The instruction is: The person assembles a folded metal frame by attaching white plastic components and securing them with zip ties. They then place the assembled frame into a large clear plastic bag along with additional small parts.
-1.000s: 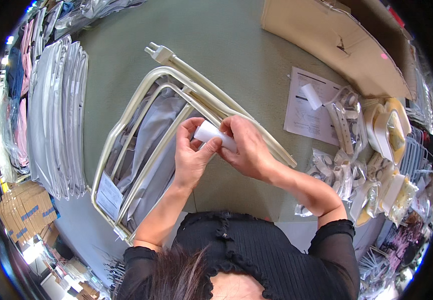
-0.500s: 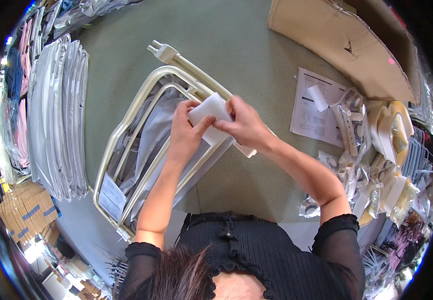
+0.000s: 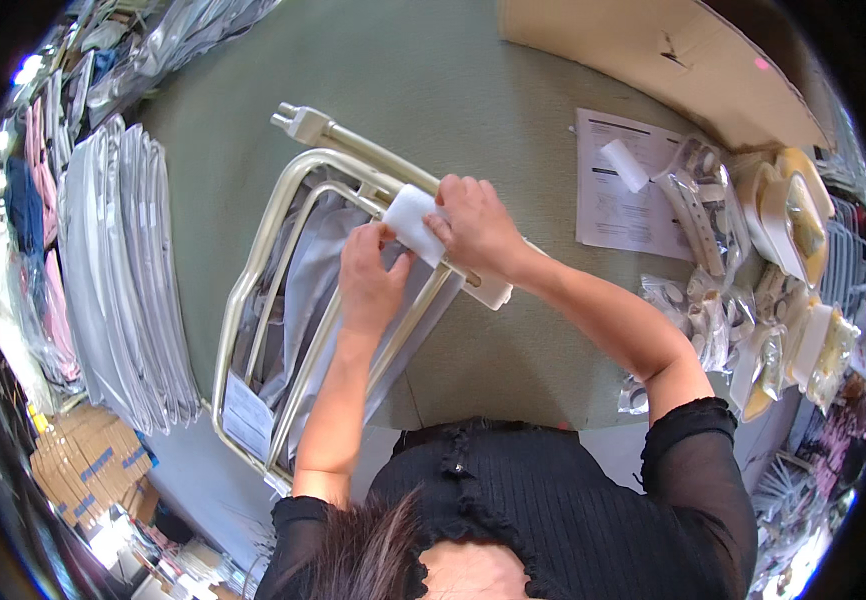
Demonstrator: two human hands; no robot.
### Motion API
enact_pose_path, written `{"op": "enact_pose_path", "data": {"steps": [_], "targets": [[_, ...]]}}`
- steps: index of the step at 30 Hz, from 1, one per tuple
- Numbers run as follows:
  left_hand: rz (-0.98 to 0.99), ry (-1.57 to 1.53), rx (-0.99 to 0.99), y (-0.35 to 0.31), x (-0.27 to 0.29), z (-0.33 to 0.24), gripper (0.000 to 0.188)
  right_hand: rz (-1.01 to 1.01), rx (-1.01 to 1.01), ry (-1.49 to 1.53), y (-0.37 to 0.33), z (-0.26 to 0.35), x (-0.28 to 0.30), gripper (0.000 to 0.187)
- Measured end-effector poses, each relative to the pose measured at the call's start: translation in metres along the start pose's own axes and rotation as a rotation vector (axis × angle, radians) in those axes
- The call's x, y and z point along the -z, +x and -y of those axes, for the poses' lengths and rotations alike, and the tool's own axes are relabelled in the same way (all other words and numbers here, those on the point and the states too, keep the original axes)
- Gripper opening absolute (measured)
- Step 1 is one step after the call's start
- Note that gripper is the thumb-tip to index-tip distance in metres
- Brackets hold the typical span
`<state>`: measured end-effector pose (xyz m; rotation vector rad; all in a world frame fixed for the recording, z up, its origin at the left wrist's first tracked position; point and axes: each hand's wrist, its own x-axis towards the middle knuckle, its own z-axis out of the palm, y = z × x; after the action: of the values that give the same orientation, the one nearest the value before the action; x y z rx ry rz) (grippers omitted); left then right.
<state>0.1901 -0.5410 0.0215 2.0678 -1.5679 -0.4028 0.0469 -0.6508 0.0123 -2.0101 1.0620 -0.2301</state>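
Now unrolled, the white foam sheet (image 3: 413, 214) covers part of the cream tubular frame (image 3: 323, 158), the right hand (image 3: 478, 228) closed on its edge, the left hand (image 3: 368, 275) half-curled at its corner, grip unclear.

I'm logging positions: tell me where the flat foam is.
In the head view, the flat foam is above and slightly left of centre, over the upper part of the frame, between the left hand and right hand.

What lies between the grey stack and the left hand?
From the grey stack to the left hand, the head view shows green tabletop, then beige frame bars and grey fabric.
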Motion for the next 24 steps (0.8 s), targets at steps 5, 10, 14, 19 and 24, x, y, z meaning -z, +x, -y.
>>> {"op": "enact_pose_path", "data": {"steps": [5, 10, 14, 19, 24], "targets": [[0.222, 0.001, 0.129, 0.013, 0.024, -0.015, 0.023, -0.139, 0.098, 0.08, -0.014, -0.017, 0.011, 0.034], [0.215, 0.055, 0.115, 0.004, 0.025, -0.021, 0.024, -0.643, -0.019, -0.595, -0.019, -0.128, 0.077, 0.036], [0.232, 0.08, 0.038, 0.007, 0.025, -0.022, 0.025, -0.547, -0.239, -0.596, -0.046, -0.178, 0.118, 0.038], [0.197, -0.169, 0.125, 0.023, 0.038, -0.05, 0.028, -0.4, -0.155, -0.003, -0.053, -0.098, 0.11, 0.033], [0.391, -0.686, 0.186, 0.076, 0.02, -0.081, 0.055, -0.19, 0.238, 0.321, -0.031, -0.01, 0.093, 0.031]]}}
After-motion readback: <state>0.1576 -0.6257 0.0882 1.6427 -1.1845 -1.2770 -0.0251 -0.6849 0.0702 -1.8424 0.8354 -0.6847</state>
